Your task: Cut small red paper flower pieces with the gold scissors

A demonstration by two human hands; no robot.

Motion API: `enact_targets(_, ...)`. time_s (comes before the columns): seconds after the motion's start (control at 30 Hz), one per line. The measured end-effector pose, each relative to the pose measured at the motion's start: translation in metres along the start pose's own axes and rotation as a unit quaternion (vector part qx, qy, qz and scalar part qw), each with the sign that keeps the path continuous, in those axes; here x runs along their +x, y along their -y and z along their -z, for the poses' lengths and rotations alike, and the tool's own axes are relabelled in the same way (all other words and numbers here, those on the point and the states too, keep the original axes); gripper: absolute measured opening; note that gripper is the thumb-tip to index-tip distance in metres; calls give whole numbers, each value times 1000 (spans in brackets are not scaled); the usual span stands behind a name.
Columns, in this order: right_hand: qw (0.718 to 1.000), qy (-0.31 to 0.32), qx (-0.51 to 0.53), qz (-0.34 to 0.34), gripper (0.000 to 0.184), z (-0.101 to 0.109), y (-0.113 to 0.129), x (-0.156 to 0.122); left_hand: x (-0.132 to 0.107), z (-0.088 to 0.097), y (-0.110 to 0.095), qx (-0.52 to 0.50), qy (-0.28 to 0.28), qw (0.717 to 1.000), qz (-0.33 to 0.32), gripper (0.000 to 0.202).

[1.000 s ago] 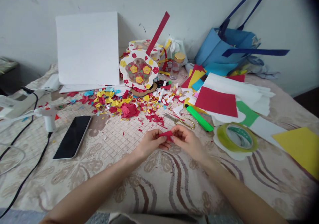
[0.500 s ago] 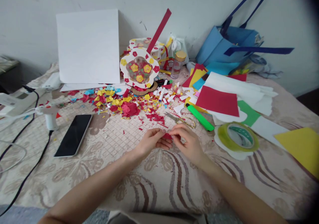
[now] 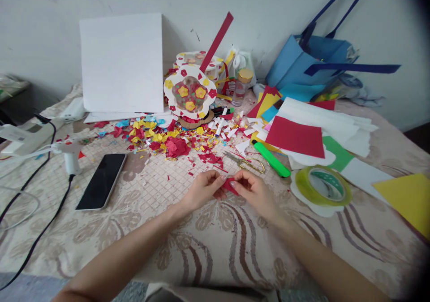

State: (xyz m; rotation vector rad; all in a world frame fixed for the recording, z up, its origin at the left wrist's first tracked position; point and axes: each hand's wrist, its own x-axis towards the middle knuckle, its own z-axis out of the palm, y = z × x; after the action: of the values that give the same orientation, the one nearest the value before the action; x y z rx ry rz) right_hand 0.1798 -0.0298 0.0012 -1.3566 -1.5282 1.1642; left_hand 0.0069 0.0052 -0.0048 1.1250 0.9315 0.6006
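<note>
Between my two hands is a small piece of red paper (image 3: 230, 186), partly covered by the fingers. My left hand (image 3: 207, 186) pinches its left side, thumb on top. On the other side, my right hand (image 3: 252, 191) grips it between thumb and curled fingers. Just beyond the hands lie gold-handled scissors (image 3: 247, 162), and a green box cutter (image 3: 271, 158) rests to their right. Red paper scraps (image 3: 210, 157) and a heap of red cut-paper flowers (image 3: 177, 147) are spread farther back.
A roll of clear tape (image 3: 304, 190) and coloured sheets, including a red sheet (image 3: 295, 136), lie at right. At left are a phone (image 3: 101, 183) and a corded glue gun (image 3: 71, 156). A flower-decorated paper lantern (image 3: 190, 71), white board (image 3: 122, 64) and blue bag (image 3: 292, 62) stand behind.
My right hand has turned inward, its thumb now on the red paper, and more of the paper shows. The whole view has shifted slightly.
</note>
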Motion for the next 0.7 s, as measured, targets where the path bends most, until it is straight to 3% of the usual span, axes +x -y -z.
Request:
enact_targets(0.1, 993, -80, -58, 62, 11, -2, 4, -3, 1, 1, -2, -95, 29, 994, 33, 40)
enact_targets(0.23, 997, -62, -6, 35, 17, 1, 2, 0, 1, 6, -5, -154, 68, 984, 51, 31)
enact_targets(0.33, 997, -59, 56, -1, 14, 3, -1, 3, 3, 11, -6, -117, 75, 990, 14, 32)
enact_targets(0.43, 995, -52, 88, 9, 13, 4, -2, 3, 4, 12, -7, -79, 34, 995, -46, 37)
enact_targets(0.53, 998, -38, 23, 39, 7, 5, -1, 2, 4, 12, -7, -35, -11, 993, -114, 25)
enact_targets(0.6, 997, -46, -21, 52, 9, 5, 0, 1, 4, 12, -8, 13, -6, 991, -133, 17)
enact_targets(0.7, 995, -64, -48, 53, 16, 7, 3, 0, 3, 13, -7, 56, 29, 989, -133, 33)
